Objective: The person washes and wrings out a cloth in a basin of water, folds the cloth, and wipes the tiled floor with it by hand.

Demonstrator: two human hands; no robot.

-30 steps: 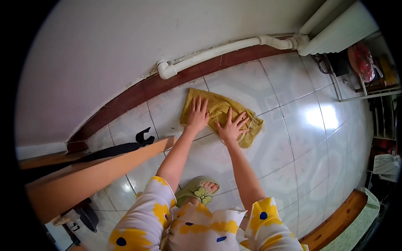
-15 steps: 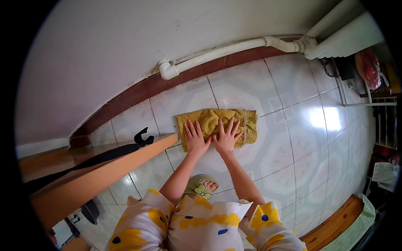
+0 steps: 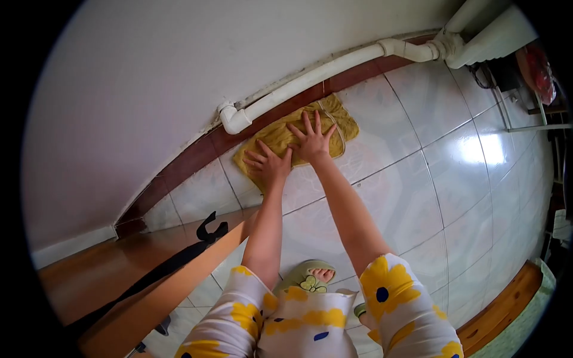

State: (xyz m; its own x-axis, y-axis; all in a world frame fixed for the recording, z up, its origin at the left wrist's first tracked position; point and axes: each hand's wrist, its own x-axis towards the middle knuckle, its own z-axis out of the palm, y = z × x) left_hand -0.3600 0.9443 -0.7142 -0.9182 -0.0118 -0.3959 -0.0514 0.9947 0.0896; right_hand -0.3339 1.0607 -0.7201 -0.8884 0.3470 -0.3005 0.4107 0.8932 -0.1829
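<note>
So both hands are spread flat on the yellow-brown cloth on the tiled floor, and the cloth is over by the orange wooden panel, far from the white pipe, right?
Not quite: the cloth is right by the white pipe, as the head view shows. Both hands are indeed spread flat on it.

So there's just the one head cam here, worn on the person's head and looking forward and steeply down over their own chest and forearms at the tiled floor (image 3: 394,197). It's sitting roughly at standing or crouching height, can't tell which, and it's taking in a pretty wide, curved view, with the wall (image 3: 143,83) filling the upper left and black edges closing in around the sides.
</note>
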